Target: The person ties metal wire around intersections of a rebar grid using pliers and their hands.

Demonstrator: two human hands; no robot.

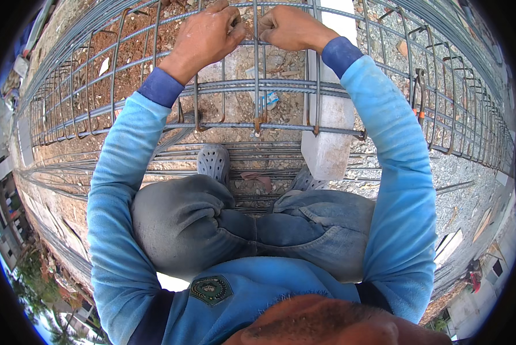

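Observation:
A rebar cage of ribbed long bars (pixel 284 89) and bent stirrups (pixel 256 99) stretches across in front of me. My left hand (pixel 210 36) is at an upper long bar, its fingers curled just left of a stirrup. Facing it, my right hand (pixel 290 28) has bent fingers close to the same stirrup's right side. Any thin piece between the fingertips is too small or hidden to make out. A pair of pincers (pixel 418 92) with orange handle ends hangs on the cage, to the right of my right forearm.
A pale block-like beam (pixel 333 148) passes under the cage beside my right foot. Loose bars (pixel 258 151) lie across the ground around my clogs (pixel 214 161). Bundled thin wire (pixel 176 138) lies at left. Reddish soil (pixel 133 34) is left, grey gravel (pixel 465 189) right.

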